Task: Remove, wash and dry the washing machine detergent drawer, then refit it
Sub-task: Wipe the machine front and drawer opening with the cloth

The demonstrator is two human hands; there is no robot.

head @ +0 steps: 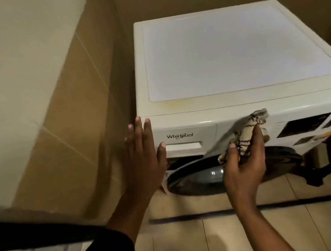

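Down at the white front-loading washing machine [235,48], the white plastic detergent drawer [186,137] with the Whirlpool name pushed in flush at the top left of the front, above the dark round glass door [195,177]. Left hand [144,164] flat at the machine's left front corner, fingers [147,132] straight and released, thumb right at the drawer's left edge. Right hand [246,166] up before the control panel [304,125], fingers clenched round a crumpled cream cloth [244,131] with black zigzag stitching.
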